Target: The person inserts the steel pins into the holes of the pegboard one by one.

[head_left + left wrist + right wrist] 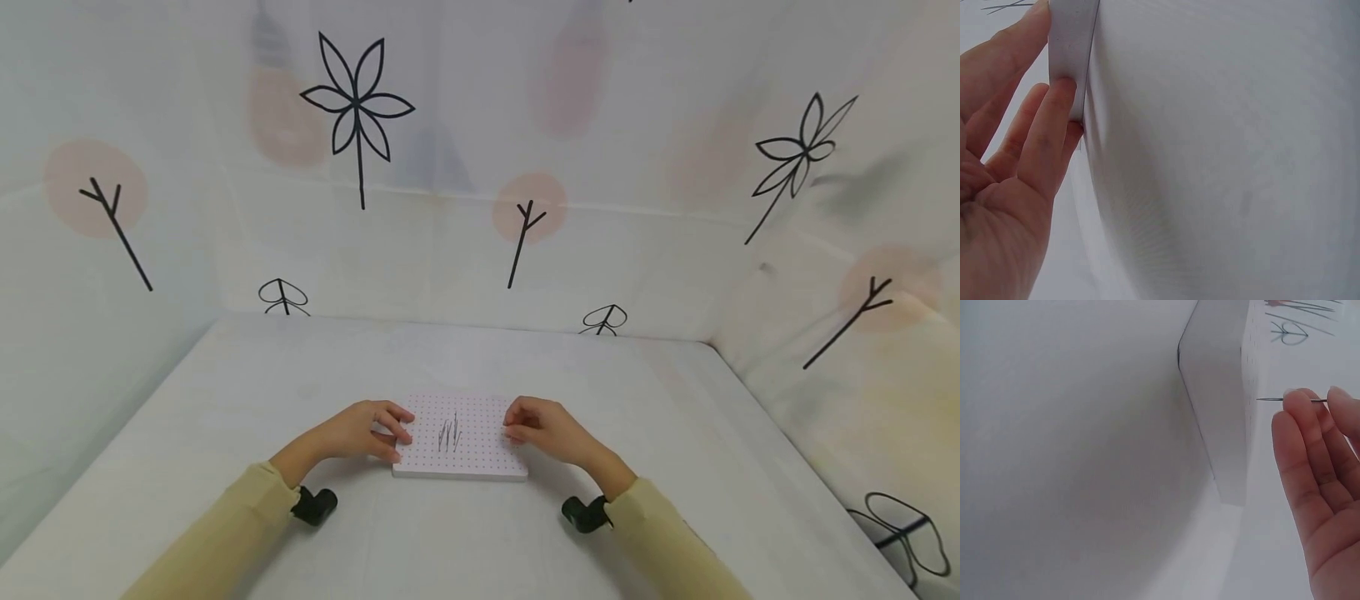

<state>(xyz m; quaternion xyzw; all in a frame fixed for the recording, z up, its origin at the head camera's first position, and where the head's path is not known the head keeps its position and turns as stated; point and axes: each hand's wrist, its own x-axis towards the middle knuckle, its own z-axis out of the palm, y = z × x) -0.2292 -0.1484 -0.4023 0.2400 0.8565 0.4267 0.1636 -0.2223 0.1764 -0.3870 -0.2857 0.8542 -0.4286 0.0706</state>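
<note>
A white pegboard (487,450), dotted with rows of small holes, lies flat on the table in the head view. Several thin dark needles (450,435) stand up from its left half, some leaning. My left hand (369,430) rests its fingers against the board's left edge; in the left wrist view those fingers (1050,134) touch the white side. By the right edge, my right hand (546,429) pinches a pointed metal needle (1269,399) between thumb and fingertips. In the right wrist view its tip points toward the board's holed face, seemingly just apart from it.
A white cloth covers the table (465,542). Around the back and sides hangs a pale curtain (442,258) printed with flowers and twigs. A black wrist camera (315,506) sits below the left hand, and another black wrist camera (585,514) below the right.
</note>
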